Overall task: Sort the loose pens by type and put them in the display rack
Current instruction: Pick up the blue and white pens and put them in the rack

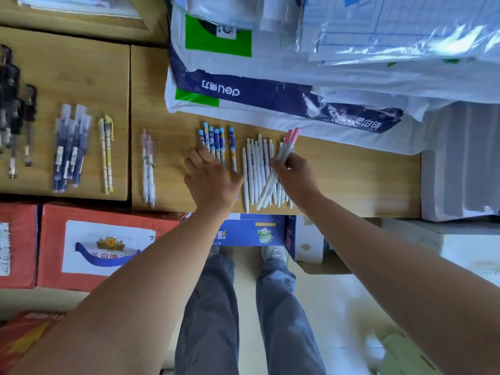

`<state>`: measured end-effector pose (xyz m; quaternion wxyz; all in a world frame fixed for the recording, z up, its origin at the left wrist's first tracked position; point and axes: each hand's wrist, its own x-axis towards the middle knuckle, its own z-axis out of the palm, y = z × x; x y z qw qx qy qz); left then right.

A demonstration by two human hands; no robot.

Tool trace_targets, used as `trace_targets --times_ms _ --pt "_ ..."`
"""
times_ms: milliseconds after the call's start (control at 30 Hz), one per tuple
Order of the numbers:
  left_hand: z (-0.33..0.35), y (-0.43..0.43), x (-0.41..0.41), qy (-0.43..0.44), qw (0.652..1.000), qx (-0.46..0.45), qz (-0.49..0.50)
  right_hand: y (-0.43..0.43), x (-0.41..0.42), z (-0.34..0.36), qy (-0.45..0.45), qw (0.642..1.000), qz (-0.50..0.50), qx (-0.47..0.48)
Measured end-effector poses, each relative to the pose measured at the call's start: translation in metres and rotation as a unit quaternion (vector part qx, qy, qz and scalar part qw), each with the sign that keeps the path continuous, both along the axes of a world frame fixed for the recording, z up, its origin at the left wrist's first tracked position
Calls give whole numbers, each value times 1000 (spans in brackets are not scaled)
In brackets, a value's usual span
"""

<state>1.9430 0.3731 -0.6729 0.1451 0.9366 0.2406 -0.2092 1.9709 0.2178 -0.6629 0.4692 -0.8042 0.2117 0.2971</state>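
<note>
Pens lie sorted in groups on a wooden tabletop (338, 169). My right hand (295, 177) grips two white pens with pink caps (284, 155), tilted across a row of several plain white pens (257, 169). My left hand (213, 177) rests flat with straight fingers on the lower ends of several blue-patterned pens with light blue caps (216, 139). Further left lie two pale pink pens (148, 169), two yellow pens (106, 152), several dark blue pens (71, 150) and blurred black pens (13, 112). No display rack is visible.
White and blue paper packs (270, 96) and plastic-wrapped sheets are stacked behind the pens. A white stack (460, 163) stands at the right. Red cartons (108, 247) and a blue box (251, 231) sit below the table's front edge, beside my legs.
</note>
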Motion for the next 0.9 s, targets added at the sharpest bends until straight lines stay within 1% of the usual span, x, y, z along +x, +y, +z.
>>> trace_targets --times_ms 233,533,733,833,900 --pt "-6 2 6 34 999 10 3 -4 2 0 16 999 6 33" --pt "-7 10 14 39 997 50 -38 -8 1 -2 16 999 10 50" --pt "-8 13 15 44 996 56 -55 -13 1 -2 15 999 -6 50" --pt "-5 16 15 19 998 36 -55 -17 1 -2 24 997 -26 72" --pt "-1 18 13 -3 999 -8 -40 -20 -1 0 35 994 -43 94"
